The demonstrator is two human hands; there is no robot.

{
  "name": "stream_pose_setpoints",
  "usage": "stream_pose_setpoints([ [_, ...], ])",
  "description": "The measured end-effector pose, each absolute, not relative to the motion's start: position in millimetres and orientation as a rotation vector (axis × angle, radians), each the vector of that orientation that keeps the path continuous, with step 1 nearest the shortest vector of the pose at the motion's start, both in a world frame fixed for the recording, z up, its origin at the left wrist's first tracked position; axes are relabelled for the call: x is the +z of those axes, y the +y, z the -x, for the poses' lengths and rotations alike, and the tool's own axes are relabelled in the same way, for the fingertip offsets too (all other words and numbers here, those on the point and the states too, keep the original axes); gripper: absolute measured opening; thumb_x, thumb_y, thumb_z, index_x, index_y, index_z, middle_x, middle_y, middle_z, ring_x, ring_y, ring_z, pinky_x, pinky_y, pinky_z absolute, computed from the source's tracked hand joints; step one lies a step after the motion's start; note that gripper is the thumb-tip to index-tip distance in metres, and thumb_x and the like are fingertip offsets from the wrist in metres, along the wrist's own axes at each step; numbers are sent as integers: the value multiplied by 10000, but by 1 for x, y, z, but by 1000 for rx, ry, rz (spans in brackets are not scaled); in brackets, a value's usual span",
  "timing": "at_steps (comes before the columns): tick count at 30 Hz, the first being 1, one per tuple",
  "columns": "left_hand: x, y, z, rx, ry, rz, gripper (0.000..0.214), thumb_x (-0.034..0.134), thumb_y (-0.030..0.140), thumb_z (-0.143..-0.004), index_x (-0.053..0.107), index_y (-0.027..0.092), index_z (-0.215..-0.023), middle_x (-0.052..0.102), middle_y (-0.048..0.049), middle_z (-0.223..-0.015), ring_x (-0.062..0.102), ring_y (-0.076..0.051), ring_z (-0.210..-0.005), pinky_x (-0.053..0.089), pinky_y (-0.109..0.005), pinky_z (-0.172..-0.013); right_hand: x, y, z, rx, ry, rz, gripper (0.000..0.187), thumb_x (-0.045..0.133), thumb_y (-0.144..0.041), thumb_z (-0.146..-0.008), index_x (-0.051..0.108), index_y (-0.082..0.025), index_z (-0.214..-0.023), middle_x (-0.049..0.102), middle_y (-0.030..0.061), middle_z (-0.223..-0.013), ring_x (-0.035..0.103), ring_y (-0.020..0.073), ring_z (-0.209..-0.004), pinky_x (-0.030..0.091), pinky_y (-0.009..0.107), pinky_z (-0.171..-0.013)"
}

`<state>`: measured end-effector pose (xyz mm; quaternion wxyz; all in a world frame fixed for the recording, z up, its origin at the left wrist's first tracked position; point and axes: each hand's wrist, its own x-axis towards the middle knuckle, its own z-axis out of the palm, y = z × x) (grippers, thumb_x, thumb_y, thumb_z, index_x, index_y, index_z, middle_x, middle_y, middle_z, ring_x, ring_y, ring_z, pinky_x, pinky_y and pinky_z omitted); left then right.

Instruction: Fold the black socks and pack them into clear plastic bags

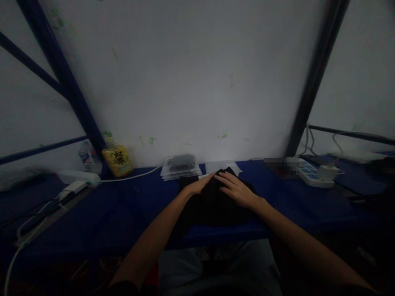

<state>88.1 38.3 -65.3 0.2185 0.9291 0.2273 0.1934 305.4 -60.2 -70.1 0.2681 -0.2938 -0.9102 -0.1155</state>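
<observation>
A black piece of cloth (212,205) lies on the blue table (123,209) in front of me. My left hand (200,185) rests on its far left part with the fingers stretched out flat. My right hand (236,188) lies flat on the cloth's far right part, fingers apart and pointing left. The fingertips of both hands nearly meet at the cloth's far edge. Neither hand grips anything.
Behind the cloth lies a stack of clear bags with a dark item (181,165) and white paper (220,166). A yellow-labelled bottle (117,159), a second bottle (89,157) and white chargers (77,181) stand left. A power strip (313,172) lies right. Blue frame bars cross the wall.
</observation>
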Motion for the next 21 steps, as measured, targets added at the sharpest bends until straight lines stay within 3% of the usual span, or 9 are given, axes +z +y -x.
stream_pose_setpoints([
  [3,-62,33,-93,499,412,-2471,690,614,230,-778,364,145,-1415,421,-129,-1443,432,-216,-1299,345,-335,-1078,-76,-60,-308,-236,-2587,728,343,498,-62,-796,622,-150,-1103,377,114,-1473,267,241,-1391,214,493,-1158],
  [9,-57,18,-97,598,528,-2458,387,448,87,-799,561,172,-1159,604,-73,-1217,539,-186,-1150,390,-319,-1018,-80,-61,-310,-302,-2594,760,407,487,-42,-769,602,-157,-1141,406,115,-1454,269,260,-1385,273,489,-1126],
  [14,-61,20,-95,621,673,-2496,413,431,17,-740,571,173,-1096,642,-52,-1111,586,-177,-1049,428,-297,-951,-78,-65,-307,-353,-2596,793,401,508,-60,-772,587,-158,-1153,483,145,-1375,377,281,-1306,355,488,-1062],
  [21,-66,18,-92,662,769,-2443,380,469,17,-741,543,171,-1081,673,-58,-1002,631,-171,-919,471,-260,-804,-83,-59,-315,-213,-2520,794,446,516,-72,-752,548,-161,-1188,527,141,-1341,446,258,-1269,346,468,-1079],
])
